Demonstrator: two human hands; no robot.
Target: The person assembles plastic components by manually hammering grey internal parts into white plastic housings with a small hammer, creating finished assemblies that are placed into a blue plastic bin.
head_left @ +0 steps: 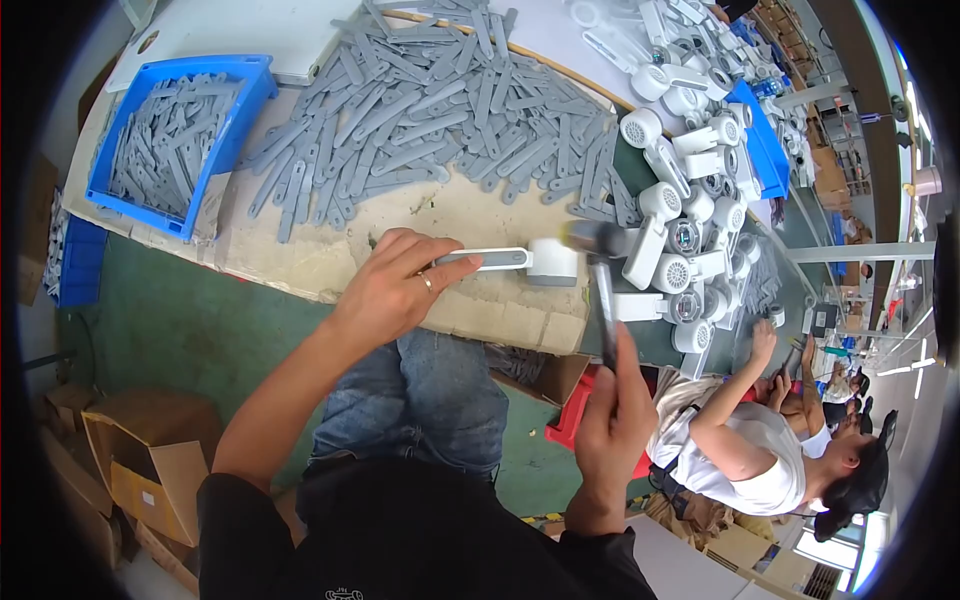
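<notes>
My left hand [392, 280] is closed round the handle of a white handheld fan [551, 262], which lies on the cardboard-covered table. A long grey strip [495, 259] sits along the fan's handle, partly hidden by my fingers. The fan's rounded head points to the right. My right hand [616, 410] grips a hammer [605, 300] by its dark lower handle. The hammer's head is smeared by motion, upright just right of the fan's head. Beyond my hands spreads a large heap of loose grey strips [430, 120].
A blue crate [205, 65] of grey strips stands at the left. White fan bodies [668, 272] are piled on the right, beside a blue bin [765, 150]. At the right a co-worker [750, 460] in white sits close by. Cardboard boxes [150, 450] stand on the green floor.
</notes>
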